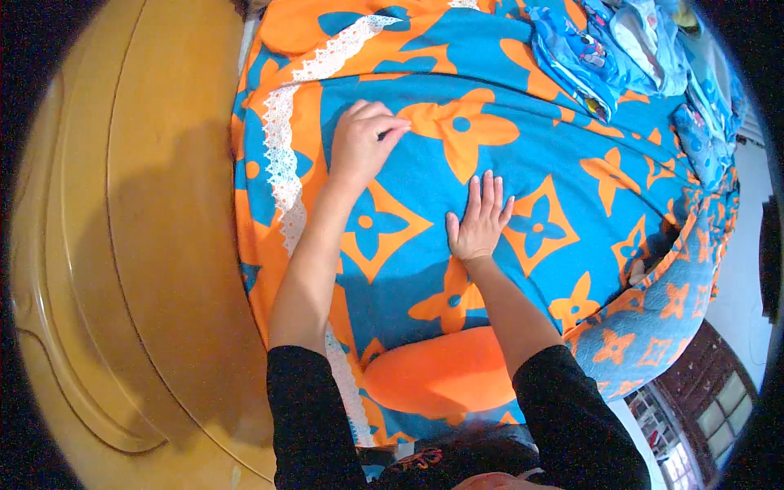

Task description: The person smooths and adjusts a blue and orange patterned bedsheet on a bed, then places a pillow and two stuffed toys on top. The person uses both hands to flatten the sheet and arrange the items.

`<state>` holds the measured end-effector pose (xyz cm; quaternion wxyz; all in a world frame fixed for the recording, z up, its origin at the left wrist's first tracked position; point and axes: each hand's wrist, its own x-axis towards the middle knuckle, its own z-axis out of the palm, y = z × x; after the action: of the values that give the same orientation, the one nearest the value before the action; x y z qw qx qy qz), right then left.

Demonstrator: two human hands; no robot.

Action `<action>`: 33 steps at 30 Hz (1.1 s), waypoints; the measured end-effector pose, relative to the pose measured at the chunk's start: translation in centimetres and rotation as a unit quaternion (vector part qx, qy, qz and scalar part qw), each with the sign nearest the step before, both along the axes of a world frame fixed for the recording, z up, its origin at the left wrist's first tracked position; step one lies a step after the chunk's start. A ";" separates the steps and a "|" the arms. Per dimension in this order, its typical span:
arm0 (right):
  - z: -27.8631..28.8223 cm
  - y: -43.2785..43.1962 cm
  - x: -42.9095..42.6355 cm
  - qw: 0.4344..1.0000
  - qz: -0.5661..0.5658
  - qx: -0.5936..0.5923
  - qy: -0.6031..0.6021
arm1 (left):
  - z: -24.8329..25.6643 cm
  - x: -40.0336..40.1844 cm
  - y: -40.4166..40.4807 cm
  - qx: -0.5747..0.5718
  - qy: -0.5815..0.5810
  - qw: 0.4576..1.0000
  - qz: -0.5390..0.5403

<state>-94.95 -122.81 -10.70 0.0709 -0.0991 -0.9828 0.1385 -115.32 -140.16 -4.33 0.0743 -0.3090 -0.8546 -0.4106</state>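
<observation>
Spread before me is a blue and orange bedsheet (404, 245) with large flower motifs and a strip of white lace (282, 147) along its left side. My left hand (364, 141) pinches the sheet between thumb and fingertips beside an orange flower, where small creases gather. Lower and to the right, my right hand (481, 220) lies palm down on the sheet, fingers spread. Just below it bulges a smooth orange rounded form (441, 373); I cannot tell whether it is a cushion or a clothed knee.
A glossy wooden headboard (177, 245) rises along the left. Crumpled blue printed clothes (612, 55) lie at the top right. A padded form in matching patterned fabric (649, 331) curves along the right, with a dark brown panelled door (704, 392) beyond it.
</observation>
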 end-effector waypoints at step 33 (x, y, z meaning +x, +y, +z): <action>0.3 -0.1 -0.2 1.000 -0.005 0.016 -0.010 | 0.7 5.2 -2.8 -0.028 -0.060 0.998 -0.018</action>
<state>-95.20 -122.91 -10.42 0.0637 -0.1038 -0.9851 0.1211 -110.09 -142.91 -3.64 0.0070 -0.3012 -0.8632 -0.4051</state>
